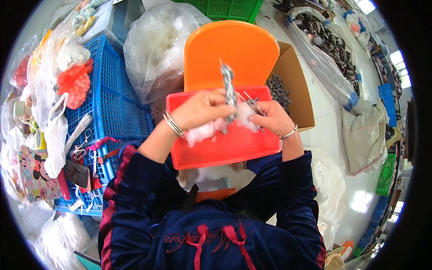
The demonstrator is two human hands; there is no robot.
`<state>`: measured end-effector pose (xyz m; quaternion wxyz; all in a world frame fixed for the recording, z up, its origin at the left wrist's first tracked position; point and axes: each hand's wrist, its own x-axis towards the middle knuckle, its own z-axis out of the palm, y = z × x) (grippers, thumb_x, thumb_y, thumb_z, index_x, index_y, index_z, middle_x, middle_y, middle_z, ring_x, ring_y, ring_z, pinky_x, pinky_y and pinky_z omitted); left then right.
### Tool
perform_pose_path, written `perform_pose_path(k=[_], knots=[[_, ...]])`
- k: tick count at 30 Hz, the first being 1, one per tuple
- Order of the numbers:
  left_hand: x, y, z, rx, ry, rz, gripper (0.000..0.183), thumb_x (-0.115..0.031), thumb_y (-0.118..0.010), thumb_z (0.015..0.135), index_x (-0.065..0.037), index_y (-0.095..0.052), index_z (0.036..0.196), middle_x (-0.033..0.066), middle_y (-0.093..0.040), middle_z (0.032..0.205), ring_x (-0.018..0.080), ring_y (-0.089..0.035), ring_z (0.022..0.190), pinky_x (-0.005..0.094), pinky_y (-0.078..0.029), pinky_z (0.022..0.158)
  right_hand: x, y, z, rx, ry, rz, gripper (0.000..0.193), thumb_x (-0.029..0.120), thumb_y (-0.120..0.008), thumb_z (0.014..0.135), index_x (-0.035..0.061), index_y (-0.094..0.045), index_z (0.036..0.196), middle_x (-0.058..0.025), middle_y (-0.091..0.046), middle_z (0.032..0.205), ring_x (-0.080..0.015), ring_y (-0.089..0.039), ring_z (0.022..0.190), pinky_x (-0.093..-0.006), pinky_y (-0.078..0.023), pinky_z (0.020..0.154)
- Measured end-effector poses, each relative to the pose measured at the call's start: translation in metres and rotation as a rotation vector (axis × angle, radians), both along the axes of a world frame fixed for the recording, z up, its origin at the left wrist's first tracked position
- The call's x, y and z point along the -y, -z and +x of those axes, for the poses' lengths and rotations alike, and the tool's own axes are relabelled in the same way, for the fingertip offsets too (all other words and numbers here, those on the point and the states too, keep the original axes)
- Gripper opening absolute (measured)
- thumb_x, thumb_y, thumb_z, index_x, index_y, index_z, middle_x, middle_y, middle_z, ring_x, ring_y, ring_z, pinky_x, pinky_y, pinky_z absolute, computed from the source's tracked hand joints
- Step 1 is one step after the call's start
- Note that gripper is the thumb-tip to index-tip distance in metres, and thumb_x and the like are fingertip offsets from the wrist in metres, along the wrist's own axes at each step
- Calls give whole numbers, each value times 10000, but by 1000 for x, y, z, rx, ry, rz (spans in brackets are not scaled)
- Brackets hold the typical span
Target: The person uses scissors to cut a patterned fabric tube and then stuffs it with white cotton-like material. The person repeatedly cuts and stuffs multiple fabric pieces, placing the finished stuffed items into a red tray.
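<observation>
In my left hand [204, 109], thumb and fingers pinch a narrow grey-and-white patterned fabric piece [228, 83], which stands up above the tray and looks blurred. My right hand [273, 118] is closed around a metal tool with two thin prongs [253, 104]. Its prongs point toward the fabric but stay apart from it. White fluffy stuffing [206, 132] lies under both hands in a shallow red tray [216, 155]. Another tuft of stuffing [245, 114] sits beside my right fingers. Small grey scraps between the hands are partly hidden.
An orange chair [231, 54] stands behind the tray. To its right is a cardboard box [294, 85] of grey patterned pieces; left of it, a clear bag of stuffing [159, 45]. Blue crates [119, 94] with scissors [83, 143] and bags fill the left. Large sacks [324, 58] line the right.
</observation>
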<state>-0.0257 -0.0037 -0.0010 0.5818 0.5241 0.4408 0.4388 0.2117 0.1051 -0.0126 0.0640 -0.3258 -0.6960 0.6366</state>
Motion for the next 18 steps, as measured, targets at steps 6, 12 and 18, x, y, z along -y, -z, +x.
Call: perform_pose_path(k=[6, 12, 18], knots=[[1, 15, 21, -75, -86, -115, 194, -167, -630, 916, 16, -694, 930, 26, -668, 783, 76, -616, 704, 225, -494, 634, 5, -21, -13, -71, 111, -29, 218, 95, -650, 830, -4, -614, 1021, -2, -606, 812, -63, -548, 712, -222, -444, 623], [-3, 3, 13, 68, -198, -147, 206, -184, -611, 931, 3, -687, 973, 32, -688, 834, 84, -631, 735, 236, -519, 667, 28, -16, -30, -413, 235, 67, 329, -5, -592, 840, -15, -544, 1166, -23, -623, 986, -83, -574, 881, -245, -471, 789], [-1, -3, -3, 139, -344, -69, 211, -201, -618, 929, 1, -673, 907, 12, -662, 809, 59, -584, 673, 228, -497, 627, 21, -14, -21, -286, 203, 127, 126, 41, -579, 896, 0, -619, 1008, 8, -600, 867, -56, -523, 756, -214, -438, 673]])
